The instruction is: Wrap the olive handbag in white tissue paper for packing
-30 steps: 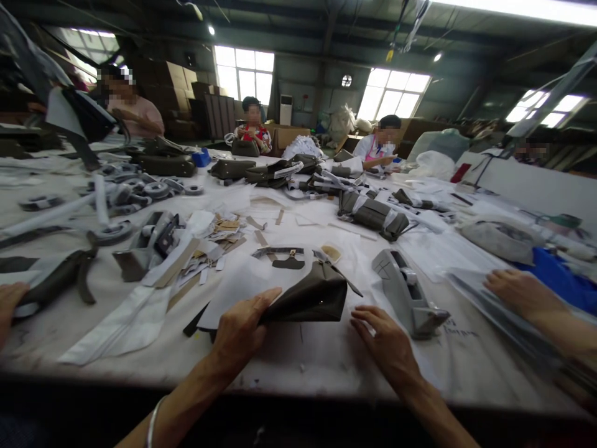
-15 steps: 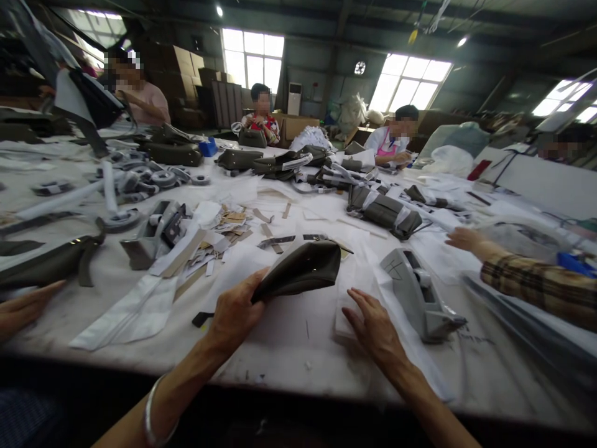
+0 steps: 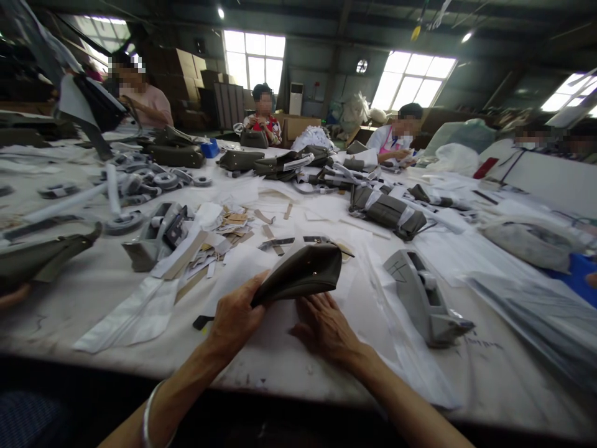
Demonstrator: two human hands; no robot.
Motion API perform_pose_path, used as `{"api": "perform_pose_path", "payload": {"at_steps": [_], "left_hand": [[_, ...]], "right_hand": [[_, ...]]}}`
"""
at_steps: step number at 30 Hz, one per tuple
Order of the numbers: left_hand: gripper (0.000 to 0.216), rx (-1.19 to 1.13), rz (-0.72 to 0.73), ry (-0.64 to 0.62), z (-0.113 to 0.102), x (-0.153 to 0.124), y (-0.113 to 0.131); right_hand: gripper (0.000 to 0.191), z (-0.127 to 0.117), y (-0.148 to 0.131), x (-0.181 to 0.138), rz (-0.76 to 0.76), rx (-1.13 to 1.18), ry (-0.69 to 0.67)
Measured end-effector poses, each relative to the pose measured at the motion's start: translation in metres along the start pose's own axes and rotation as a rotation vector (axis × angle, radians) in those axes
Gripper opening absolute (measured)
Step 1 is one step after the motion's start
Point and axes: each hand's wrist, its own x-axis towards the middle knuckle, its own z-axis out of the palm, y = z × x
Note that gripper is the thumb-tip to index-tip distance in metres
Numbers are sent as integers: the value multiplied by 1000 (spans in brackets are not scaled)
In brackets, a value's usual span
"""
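My left hand (image 3: 237, 316) grips one end of a dark olive handbag (image 3: 308, 269), its fingers wrapped round the edge. The bag is tilted above the white table, with small metal studs on its facing side. My right hand (image 3: 324, 325) lies low beside the bag's underside, fingers stretched out over white sheets; its fingertips are partly hidden by the bag. A grey tape dispenser (image 3: 420, 298) stands to the right of my right hand. To the left of my left hand are white paper strips (image 3: 135, 311) and a small black piece (image 3: 202, 322).
A second tape dispenser (image 3: 149, 239) stands at left by paper scraps (image 3: 233, 224). Tape rolls (image 3: 165, 180) lie behind it. Wrapped olive bags (image 3: 387, 211) are heaped across the table. Another person's hand (image 3: 13, 297) is under a bag at far left. Several co-workers sit opposite.
My right hand has moved left, from beside the bag to close under it. The plaid-sleeved arm at right has left the view. The far-left bag has been raised by another person's hand.
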Motion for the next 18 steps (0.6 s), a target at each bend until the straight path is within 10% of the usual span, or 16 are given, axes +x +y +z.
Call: {"api": "perform_pose_path", "payload": {"at_steps": [8, 18], "left_hand": [[71, 71, 225, 8, 14, -9, 3], [57, 268, 485, 42, 47, -14, 12]], "right_hand": [[23, -7, 46, 17, 44, 159, 204], [47, -20, 50, -95, 263, -56, 205]]}}
